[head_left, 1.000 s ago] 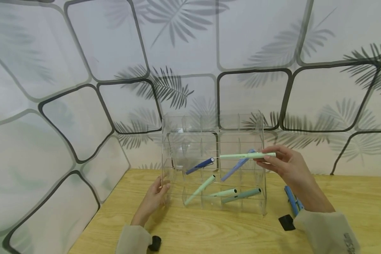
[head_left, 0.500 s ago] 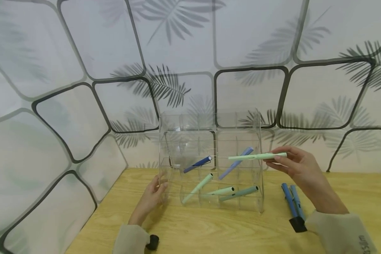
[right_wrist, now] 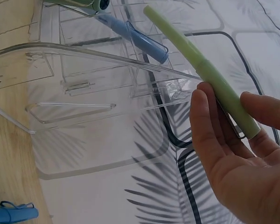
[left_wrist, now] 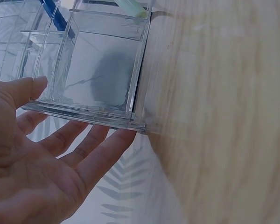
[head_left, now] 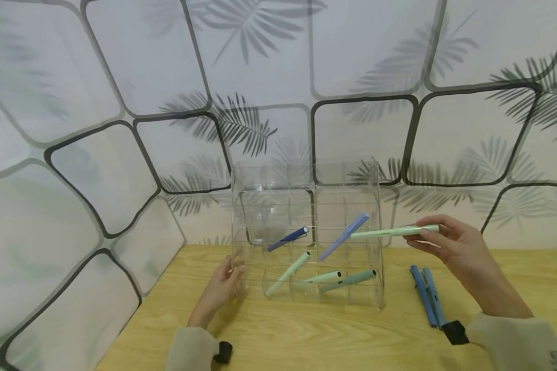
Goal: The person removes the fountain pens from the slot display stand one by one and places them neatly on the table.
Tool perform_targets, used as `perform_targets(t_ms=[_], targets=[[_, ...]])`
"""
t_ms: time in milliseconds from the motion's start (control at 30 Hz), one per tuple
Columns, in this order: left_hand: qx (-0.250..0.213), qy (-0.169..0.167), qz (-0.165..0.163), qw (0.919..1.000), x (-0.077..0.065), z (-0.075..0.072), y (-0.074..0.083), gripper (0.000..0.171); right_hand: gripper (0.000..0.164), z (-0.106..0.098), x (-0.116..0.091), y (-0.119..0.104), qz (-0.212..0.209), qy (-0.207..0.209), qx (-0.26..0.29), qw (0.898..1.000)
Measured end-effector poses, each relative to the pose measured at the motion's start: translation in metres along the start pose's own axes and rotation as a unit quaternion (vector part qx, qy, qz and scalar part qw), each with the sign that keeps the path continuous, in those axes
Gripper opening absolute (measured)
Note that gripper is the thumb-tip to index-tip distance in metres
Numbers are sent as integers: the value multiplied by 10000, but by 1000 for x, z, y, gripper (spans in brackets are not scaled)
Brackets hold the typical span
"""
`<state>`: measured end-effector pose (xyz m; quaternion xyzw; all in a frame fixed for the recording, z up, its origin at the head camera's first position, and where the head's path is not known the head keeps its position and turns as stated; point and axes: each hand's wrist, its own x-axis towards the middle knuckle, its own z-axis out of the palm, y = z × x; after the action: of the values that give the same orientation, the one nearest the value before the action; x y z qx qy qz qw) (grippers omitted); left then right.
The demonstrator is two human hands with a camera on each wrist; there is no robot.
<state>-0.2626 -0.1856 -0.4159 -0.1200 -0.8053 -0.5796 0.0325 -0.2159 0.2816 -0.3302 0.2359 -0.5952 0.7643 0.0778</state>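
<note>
A light green pen (head_left: 394, 231) with a clip is pinched near its capped end between the thumb and fingers of my right hand (head_left: 455, 245). The pen lies nearly level, its other end in front of the right part of a clear compartment rack (head_left: 306, 191). My left hand (head_left: 219, 286) holds the rack's left side; in the left wrist view the thumb is at its front and the fingers (left_wrist: 102, 156) lie along the side wall. In the rack rest a dark blue pen (head_left: 288, 239), a lavender-blue pen (head_left: 344, 237), two light green pens (head_left: 289, 273) and a grey-green pen (head_left: 348, 281).
Two blue pens (head_left: 424, 296) lie side by side on the wooden table (head_left: 306, 335), right of the rack, below my right forearm. A patterned curtain or wall covering (head_left: 366, 139) stands behind the rack and along the left.
My right hand has moved to the right with the light green pen, drawing it away from the front of the rack. The left hand keeps its place; the view has shifted slightly.
</note>
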Motion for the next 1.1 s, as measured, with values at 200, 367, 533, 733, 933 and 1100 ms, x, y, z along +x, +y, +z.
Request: perform_targets(t_ms=[200, 367, 533, 733, 933, 1100], targets=[[-10, 6, -62, 10000, -3, 0, 3, 50, 29, -7, -4, -3, 41, 429, 78, 9990], [-5, -50, 37, 10000, -2, -1, 2, 51, 28, -13, -5, -5, 85, 633, 237, 9977], [70, -73, 448, 9989, 0, -1, -2, 51, 26, -19, -6, -5, 246, 852, 184, 9959], [-38, -64, 88, 9999, 1, -2, 0, 52, 24, -27, -6, -6, 267, 928, 364, 9947], [-127, -11, -167, 9998, 0, -5, 8, 51, 26, -34, -5, -4, 66, 795, 662, 9946], [-33, -102, -99, 9999, 2, -6, 7, 51, 25, -42, -6, -6, 152, 851, 585, 9945]])
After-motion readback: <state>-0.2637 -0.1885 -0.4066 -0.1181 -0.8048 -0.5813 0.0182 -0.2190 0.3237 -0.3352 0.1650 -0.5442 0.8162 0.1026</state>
